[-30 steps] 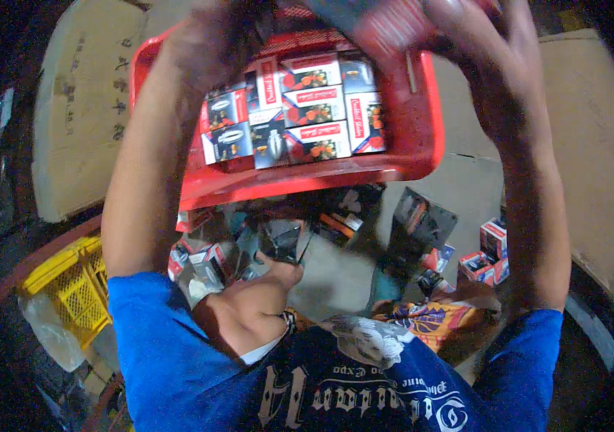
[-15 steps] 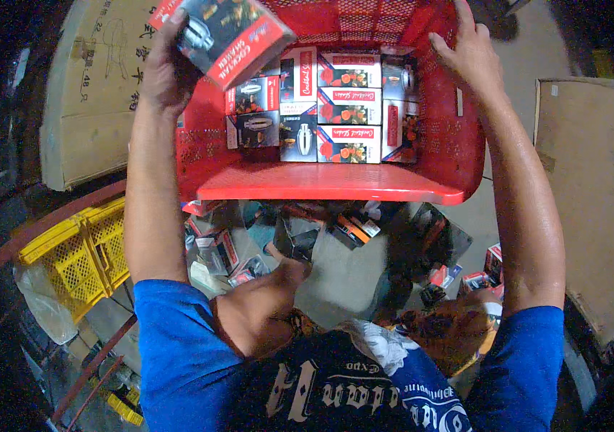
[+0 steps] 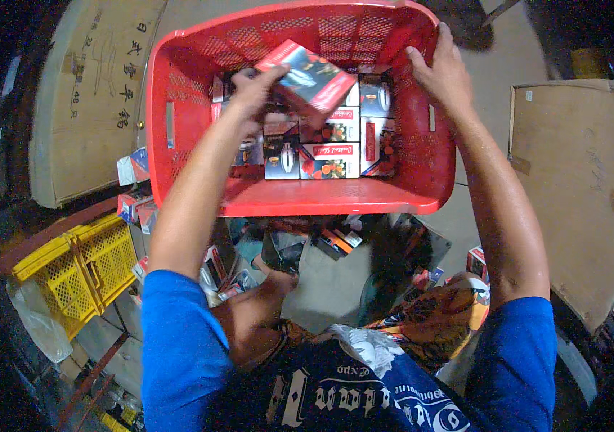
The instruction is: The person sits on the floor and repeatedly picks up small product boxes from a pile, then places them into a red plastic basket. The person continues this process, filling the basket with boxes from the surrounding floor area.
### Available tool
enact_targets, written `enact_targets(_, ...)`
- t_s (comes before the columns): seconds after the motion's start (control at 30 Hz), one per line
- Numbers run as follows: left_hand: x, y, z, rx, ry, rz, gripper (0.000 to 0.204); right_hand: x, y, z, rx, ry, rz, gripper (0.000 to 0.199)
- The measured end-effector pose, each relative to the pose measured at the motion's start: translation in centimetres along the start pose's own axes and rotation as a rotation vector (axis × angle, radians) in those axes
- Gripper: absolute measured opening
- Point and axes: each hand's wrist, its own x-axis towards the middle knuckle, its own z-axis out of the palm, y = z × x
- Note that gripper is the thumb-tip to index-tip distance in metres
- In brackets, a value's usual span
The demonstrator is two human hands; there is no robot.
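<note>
while box [image 3: 314, 78] sits gripped in left hand [image 3: 255, 93], right hand [image 3: 446, 78] spreads over basket rim [image 3: 328, 207].

The left hand [image 3: 255, 91] is curled in a grip. The right hand [image 3: 445, 75] stretches forward, spread wide.

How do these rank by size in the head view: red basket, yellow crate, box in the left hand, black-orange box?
1. red basket
2. yellow crate
3. red-black box in the left hand
4. black-orange box
Apparent size only; nearness to the camera leaves real sizes unsure.
</note>
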Motion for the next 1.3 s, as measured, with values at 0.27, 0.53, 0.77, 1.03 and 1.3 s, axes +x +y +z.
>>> enact_targets(0.27, 6.4, -4.8, 13.2, 0.532, 0.195, 0.102, 0.091, -0.5, -0.8, -1.0, 0.091, 0.008, 0.007, 0.082)
enact_targets(0.53, 9.3, -4.7, 14.7, 0.624, 0.235, 0.162, 0.089, -1.0, -2.6, -3.3, 0.138, -0.098, 0.193, 0.068)
enact_targets(0.77, 2.2, -2.6, 10.7, 0.738, -0.031, 0.378, 0.101, -0.1, 0.0, -2.3, 0.575, -0.105, 0.036, 0.046)
enact_targets(1.03, -16.9, -4.8, 5.2, 1.401, -0.405, 0.668, 0.054, -10.3, 19.3, -12.7, 0.888, -0.411, 0.212, 0.066)
enact_targets(1.3, -15.6, -6.0, 5.8, 1.413, -0.318, 0.637, 0.044, -41.4, 37.0, -14.8, 0.278, -0.129, 1.026, 0.063)
